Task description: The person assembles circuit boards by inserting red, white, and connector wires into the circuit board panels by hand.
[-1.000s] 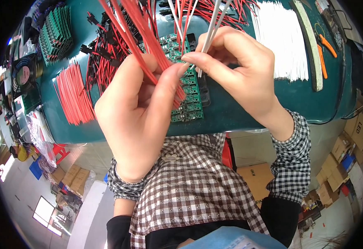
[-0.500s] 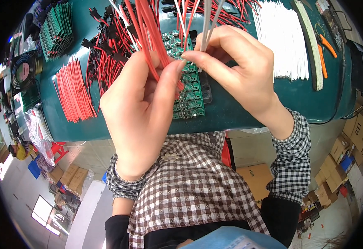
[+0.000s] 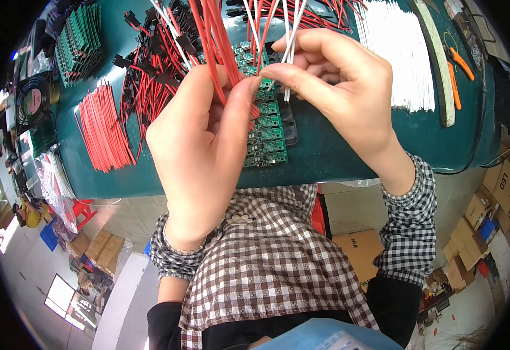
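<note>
My left hand [image 3: 205,140] is closed around a bundle of red wires [image 3: 215,44], whose lower ends stick out past the thumb. Opposite it, my right hand [image 3: 339,81] is pinched, with several white wires [image 3: 290,49] passing between its fingers. Both thumb tips nearly meet above a row of green circuit boards [image 3: 269,135]. Thin red and white wires rise from the far end of the boards, beyond the fingertips. Which wire end the fingertips touch is too small to make out. Part of the board row is hidden behind my hands.
At left lie a bunch of cut red wires [image 3: 104,128] and stacked green boards [image 3: 79,44]. Red-black wires with black connectors [image 3: 150,76] are heaped behind my left hand. To the right are white wires [image 3: 398,58], a pale strip [image 3: 438,61] and orange-handled pliers [image 3: 454,81].
My right hand has shifted slightly right and up, and its fingers have loosened a little. The white wires now fan and cross. My left hand has moved slightly right with the red wires.
</note>
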`<state>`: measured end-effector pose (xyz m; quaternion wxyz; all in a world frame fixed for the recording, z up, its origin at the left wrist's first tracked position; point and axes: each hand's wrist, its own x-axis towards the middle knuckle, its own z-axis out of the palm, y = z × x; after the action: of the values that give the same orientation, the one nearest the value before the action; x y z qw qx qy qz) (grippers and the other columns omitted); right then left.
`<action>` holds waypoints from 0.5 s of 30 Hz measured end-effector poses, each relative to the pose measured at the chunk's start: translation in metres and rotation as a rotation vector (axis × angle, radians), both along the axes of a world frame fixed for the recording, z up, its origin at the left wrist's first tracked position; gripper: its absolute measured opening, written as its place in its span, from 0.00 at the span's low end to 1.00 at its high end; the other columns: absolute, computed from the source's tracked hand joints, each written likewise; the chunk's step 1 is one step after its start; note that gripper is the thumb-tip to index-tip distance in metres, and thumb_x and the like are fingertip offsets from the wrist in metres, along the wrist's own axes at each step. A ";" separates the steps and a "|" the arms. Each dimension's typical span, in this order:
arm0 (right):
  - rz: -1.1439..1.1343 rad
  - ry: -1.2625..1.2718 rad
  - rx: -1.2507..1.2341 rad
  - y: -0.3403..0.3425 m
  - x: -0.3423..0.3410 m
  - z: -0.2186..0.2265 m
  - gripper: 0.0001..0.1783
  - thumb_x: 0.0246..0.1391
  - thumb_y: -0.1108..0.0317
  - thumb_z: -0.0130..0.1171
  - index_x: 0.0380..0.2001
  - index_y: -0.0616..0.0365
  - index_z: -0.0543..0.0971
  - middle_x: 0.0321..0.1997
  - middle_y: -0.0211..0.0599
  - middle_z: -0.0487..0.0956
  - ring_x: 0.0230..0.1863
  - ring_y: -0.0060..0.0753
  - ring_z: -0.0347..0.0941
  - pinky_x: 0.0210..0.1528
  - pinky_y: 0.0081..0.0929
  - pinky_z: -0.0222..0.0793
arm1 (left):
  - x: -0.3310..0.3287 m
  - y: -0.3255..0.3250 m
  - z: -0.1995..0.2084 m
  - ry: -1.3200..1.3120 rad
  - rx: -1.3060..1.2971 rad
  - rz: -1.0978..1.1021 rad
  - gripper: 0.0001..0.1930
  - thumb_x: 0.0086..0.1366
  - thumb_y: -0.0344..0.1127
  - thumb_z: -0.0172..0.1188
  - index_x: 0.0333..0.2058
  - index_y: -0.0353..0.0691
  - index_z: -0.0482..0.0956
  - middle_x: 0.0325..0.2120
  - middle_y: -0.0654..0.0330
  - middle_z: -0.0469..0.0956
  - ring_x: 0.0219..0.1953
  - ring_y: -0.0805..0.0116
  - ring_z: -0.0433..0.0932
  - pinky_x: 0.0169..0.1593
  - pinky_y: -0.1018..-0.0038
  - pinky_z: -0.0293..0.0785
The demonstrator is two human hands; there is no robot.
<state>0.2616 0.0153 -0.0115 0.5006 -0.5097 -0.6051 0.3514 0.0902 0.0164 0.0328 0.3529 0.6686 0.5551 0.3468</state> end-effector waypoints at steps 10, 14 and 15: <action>0.029 0.110 -0.076 0.000 0.001 0.000 0.14 0.54 0.76 0.65 0.44 0.65 0.79 0.28 0.26 0.80 0.28 0.09 0.74 0.29 0.07 0.69 | 0.000 0.001 -0.005 0.006 0.012 -0.010 0.07 0.63 0.27 0.64 0.33 0.33 0.75 0.20 0.59 0.79 0.21 0.77 0.79 0.25 0.81 0.72; 0.024 0.098 -0.087 -0.001 0.002 0.001 0.14 0.55 0.76 0.65 0.45 0.65 0.79 0.29 0.27 0.80 0.28 0.09 0.74 0.29 0.07 0.69 | 0.000 0.001 -0.005 0.054 0.037 -0.024 0.06 0.62 0.27 0.65 0.32 0.34 0.75 0.19 0.59 0.78 0.20 0.76 0.78 0.25 0.79 0.72; 0.019 0.095 -0.097 -0.001 0.002 0.002 0.14 0.55 0.75 0.65 0.45 0.65 0.78 0.30 0.27 0.81 0.29 0.10 0.75 0.29 0.07 0.69 | 0.000 0.001 -0.005 0.054 0.037 -0.024 0.06 0.62 0.27 0.65 0.32 0.34 0.75 0.19 0.59 0.78 0.20 0.76 0.78 0.25 0.79 0.72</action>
<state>0.2637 0.0141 -0.0097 0.5001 -0.5104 -0.5677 0.4088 0.0903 0.0174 0.0279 0.3296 0.6909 0.5497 0.3346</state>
